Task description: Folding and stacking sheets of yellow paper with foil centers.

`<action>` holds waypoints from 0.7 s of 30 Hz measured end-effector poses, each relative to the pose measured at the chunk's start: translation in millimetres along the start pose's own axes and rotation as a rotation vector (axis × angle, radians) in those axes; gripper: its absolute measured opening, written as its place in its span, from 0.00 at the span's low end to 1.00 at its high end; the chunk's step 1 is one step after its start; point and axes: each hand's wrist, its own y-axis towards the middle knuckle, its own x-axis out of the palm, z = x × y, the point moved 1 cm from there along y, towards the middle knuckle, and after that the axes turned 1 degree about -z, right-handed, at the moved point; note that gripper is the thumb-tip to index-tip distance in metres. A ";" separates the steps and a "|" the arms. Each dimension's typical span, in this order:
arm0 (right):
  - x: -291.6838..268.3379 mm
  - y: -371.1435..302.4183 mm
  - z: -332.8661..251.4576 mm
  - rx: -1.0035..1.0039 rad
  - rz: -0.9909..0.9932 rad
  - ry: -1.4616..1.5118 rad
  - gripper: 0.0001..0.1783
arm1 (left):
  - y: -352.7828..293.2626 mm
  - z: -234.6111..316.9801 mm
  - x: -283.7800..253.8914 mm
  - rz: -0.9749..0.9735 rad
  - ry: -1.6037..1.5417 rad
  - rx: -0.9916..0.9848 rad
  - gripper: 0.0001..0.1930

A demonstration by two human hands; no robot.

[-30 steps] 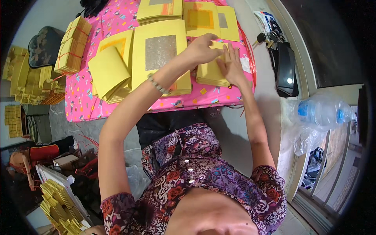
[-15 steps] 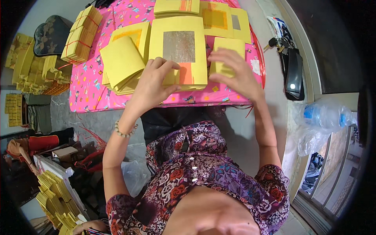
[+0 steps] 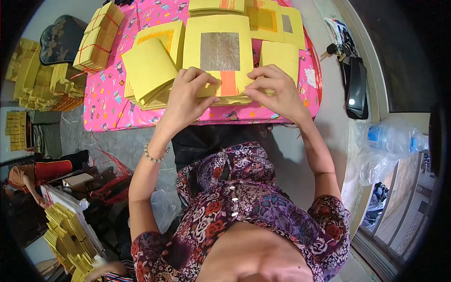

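Note:
A stack of yellow paper sheets point(image 3: 192, 51) lies in front of me, its top sheet bearing a silver-grey square point(image 3: 219, 50) and an orange strip point(image 3: 229, 83) below it. My left hand point(image 3: 188, 96) pinches the top sheet's near edge left of the strip, thumb low and index finger bent over the paper. On the other side of the strip, my right hand point(image 3: 276, 93) has its thumb and fingertips closed on the near right corner. The sheet's near edge appears slightly raised off the stack. Folded yellow paper point(image 3: 149, 70) lies left of my left hand, and a plain yellow pile point(image 3: 282, 58) sits behind my right.
The table has a pink patterned cover point(image 3: 105, 101). More printed yellow sheets point(image 3: 265, 22) lie at the back; bundles tied with red string point(image 3: 98, 37) stand at far left. Keys point(image 3: 334, 50) and a black case point(image 3: 354, 89) rest at right. Other people's hands point(image 3: 43, 203) show at lower left.
My right hand has come left and down from over the right-hand pile and closed on the sheet's corner. My left hand stays at the near edge. The view has shifted slightly.

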 end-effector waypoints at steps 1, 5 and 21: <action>0.2 0.8 -1.5 0.022 0.005 0.015 0.07 | -0.3 0.6 -0.8 -0.007 -0.011 -0.018 0.18; -0.8 0.2 -2.8 0.087 -0.014 0.055 0.05 | -0.6 0.1 -0.5 -0.022 -0.047 -0.051 0.17; 0.9 2.6 -1.8 0.206 0.008 0.150 0.09 | 1.9 -2.7 -0.7 -0.025 -0.137 -0.055 0.15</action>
